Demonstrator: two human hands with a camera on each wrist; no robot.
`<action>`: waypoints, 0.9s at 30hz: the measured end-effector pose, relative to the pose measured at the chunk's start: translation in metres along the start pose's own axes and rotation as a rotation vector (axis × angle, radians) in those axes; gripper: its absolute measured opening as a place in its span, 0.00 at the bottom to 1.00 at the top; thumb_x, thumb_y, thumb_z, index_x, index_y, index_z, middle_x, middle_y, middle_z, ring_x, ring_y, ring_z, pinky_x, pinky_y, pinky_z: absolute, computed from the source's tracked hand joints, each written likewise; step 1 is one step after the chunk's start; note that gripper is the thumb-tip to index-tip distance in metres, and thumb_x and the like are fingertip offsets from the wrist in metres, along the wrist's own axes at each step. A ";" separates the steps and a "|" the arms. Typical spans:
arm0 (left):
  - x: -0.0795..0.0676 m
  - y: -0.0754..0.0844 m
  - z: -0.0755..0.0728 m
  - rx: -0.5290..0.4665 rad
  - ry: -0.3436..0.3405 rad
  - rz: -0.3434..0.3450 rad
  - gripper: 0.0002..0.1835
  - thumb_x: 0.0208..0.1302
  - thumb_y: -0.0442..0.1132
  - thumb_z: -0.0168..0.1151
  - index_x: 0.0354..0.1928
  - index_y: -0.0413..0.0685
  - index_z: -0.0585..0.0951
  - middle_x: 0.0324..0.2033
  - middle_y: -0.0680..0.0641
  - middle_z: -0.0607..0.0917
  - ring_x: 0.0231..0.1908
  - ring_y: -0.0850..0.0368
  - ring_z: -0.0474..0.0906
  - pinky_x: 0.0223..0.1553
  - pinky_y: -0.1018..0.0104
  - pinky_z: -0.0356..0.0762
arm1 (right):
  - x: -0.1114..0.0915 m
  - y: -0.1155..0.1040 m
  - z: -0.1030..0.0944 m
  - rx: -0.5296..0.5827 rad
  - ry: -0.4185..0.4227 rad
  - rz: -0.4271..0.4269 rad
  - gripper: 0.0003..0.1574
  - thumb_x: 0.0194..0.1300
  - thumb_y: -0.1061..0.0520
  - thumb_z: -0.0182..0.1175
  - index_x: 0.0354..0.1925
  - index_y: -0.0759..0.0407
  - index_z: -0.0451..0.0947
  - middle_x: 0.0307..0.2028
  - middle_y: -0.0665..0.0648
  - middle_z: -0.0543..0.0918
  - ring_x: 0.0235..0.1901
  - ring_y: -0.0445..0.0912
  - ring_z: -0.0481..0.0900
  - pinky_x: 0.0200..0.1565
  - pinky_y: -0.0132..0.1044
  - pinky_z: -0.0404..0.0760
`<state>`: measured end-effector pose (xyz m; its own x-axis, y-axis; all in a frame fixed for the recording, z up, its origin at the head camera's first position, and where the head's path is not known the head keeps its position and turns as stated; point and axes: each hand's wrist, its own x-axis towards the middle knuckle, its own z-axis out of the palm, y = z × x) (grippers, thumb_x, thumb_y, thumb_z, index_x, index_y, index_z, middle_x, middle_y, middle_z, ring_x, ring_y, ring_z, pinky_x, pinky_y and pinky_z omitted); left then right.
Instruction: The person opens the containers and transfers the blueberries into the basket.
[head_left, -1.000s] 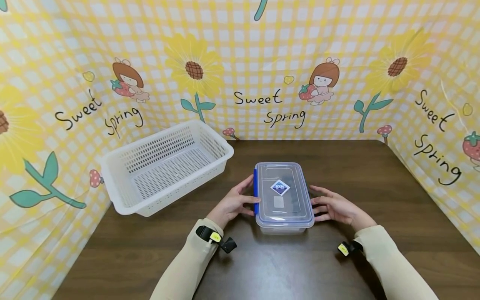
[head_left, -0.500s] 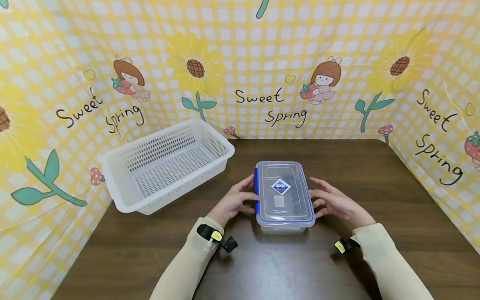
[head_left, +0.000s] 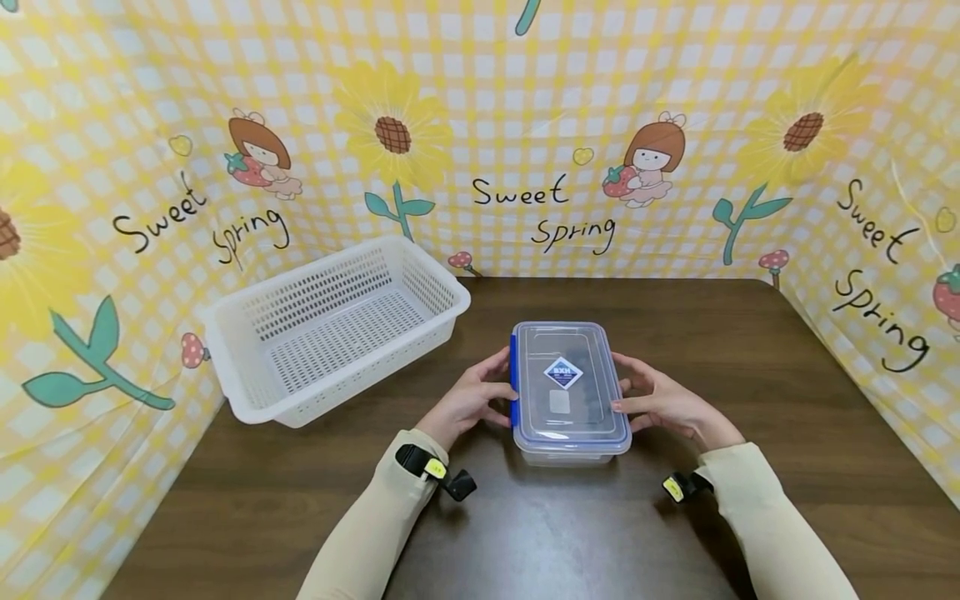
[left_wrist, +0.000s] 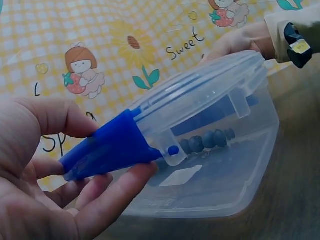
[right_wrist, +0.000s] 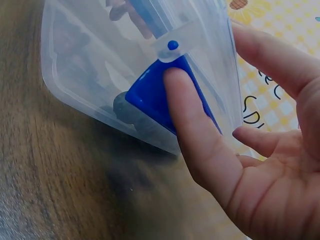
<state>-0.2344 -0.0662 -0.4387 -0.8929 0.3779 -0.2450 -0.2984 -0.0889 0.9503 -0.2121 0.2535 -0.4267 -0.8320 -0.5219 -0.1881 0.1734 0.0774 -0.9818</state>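
Note:
A clear plastic storage box (head_left: 566, 425) with a lid (head_left: 543, 346) and diamond sticker stands on the table. My left hand (head_left: 472, 400) is at its left side, pinching the raised blue latch (left_wrist: 112, 147) between fingers above and below it. On the box's right side my right hand (head_left: 671, 404) has fingertips at the lid's edge. In the right wrist view one fairly straight finger lies against the other blue latch (right_wrist: 155, 95), which slants down along the wall. Dark rounded shapes (left_wrist: 207, 142) show through the cloudy plastic; their kind is unclear.
A white perforated basket (head_left: 375, 379) stands at the left on the brown wooden table (head_left: 757, 350). A yellow checked cloth (head_left: 510, 100) with printed flowers surrounds the back and sides. Each wrist carries a small black camera (head_left: 461, 485).
My right hand has shifted slightly left, bringing a fingertip from beside the box to the lid's right edge. The left hand keeps its place at the latch; the box stays put.

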 end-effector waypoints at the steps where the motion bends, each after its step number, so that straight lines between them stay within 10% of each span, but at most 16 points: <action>1: 0.000 0.001 0.001 0.016 0.000 -0.002 0.48 0.53 0.20 0.61 0.77 0.51 0.58 0.70 0.37 0.64 0.40 0.41 0.80 0.20 0.58 0.85 | 0.000 0.001 0.000 0.004 0.000 0.002 0.62 0.65 0.67 0.65 0.78 0.62 0.32 0.48 0.64 0.74 0.37 0.51 0.85 0.38 0.47 0.88; 27: -0.001 0.028 0.017 0.377 -0.047 -0.023 0.45 0.59 0.26 0.63 0.77 0.46 0.55 0.56 0.35 0.71 0.33 0.43 0.84 0.20 0.54 0.85 | 0.003 -0.004 0.000 0.016 -0.027 0.029 0.62 0.64 0.70 0.63 0.77 0.60 0.30 0.34 0.60 0.76 0.34 0.51 0.85 0.31 0.48 0.88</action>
<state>-0.2364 -0.0535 -0.4089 -0.8682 0.4188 -0.2662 -0.1649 0.2624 0.9508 -0.2152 0.2515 -0.4237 -0.8118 -0.5427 -0.2158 0.2062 0.0794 -0.9753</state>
